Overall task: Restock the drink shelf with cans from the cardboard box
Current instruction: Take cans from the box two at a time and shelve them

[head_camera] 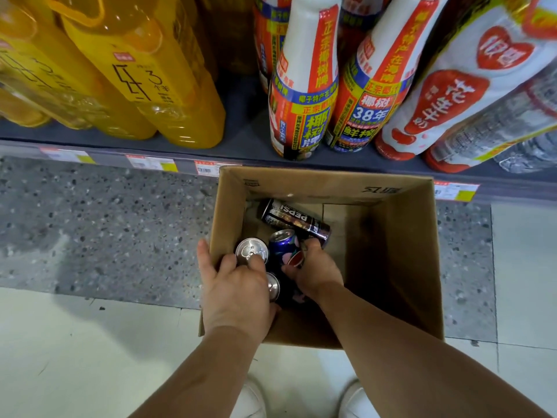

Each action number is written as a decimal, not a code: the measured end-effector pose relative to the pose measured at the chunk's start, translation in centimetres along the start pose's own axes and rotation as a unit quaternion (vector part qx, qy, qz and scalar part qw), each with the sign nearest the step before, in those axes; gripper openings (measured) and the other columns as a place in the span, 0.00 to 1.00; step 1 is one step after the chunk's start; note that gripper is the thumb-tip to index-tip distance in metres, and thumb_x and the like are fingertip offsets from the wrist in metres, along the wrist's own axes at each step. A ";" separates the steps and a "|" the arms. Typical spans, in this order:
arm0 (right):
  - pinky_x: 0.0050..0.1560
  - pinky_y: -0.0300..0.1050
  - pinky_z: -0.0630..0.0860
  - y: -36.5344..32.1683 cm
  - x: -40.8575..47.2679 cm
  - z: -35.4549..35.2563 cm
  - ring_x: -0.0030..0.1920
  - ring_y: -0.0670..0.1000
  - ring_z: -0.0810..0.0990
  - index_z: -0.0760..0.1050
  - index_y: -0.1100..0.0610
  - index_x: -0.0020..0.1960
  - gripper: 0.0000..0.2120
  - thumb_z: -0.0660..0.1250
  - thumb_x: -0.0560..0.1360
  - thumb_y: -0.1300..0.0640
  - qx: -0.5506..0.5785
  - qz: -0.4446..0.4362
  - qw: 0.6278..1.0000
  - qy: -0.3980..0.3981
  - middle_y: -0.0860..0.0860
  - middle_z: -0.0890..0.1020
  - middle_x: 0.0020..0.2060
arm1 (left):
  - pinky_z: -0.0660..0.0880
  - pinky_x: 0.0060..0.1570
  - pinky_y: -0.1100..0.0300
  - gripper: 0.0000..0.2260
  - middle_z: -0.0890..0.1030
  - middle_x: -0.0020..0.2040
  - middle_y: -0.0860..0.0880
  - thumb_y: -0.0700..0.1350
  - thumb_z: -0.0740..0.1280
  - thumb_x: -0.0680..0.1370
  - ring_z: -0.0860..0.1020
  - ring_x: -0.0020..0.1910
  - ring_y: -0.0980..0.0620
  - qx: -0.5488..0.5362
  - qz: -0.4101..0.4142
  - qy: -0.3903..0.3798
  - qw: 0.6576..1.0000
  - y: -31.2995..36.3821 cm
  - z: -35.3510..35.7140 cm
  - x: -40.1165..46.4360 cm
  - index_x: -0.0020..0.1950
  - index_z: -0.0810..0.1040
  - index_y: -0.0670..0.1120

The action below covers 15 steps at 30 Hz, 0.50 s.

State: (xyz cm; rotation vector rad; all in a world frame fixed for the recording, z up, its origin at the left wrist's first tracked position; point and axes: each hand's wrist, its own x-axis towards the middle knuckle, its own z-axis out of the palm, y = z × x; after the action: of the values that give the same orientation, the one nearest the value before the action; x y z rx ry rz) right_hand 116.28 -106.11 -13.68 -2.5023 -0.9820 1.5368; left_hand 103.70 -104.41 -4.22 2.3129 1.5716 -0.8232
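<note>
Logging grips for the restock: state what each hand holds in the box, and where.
Left hand grips two upright cans by their top ends. Right hand wraps the body of a blue can. The black Pepsi can lies unheld.

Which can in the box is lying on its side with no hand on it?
The black Pepsi can at the far end of the cardboard box. It lies flat, logo up, while the other cans are gripped by the left hand and right hand.
</note>
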 end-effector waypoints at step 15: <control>0.46 0.36 0.72 1.3 -0.6 -1.7 0.48 0.46 0.79 0.69 0.53 0.59 0.21 0.74 0.71 0.55 0.094 -0.017 0.995 0.000 0.46 0.79 0.49 | 0.35 0.70 0.40 0.22 0.71 0.34 0.56 0.63 0.66 0.66 0.74 0.54 0.51 -0.037 0.008 0.066 0.997 -0.4 1.3 0.2 0.56 0.72 0.55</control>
State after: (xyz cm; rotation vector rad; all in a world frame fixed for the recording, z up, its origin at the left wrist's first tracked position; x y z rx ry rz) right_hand 118.13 -106.98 -12.85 -2.3453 -0.8336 1.5401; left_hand 103.00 -104.71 -5.33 2.3672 1.6051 -0.6075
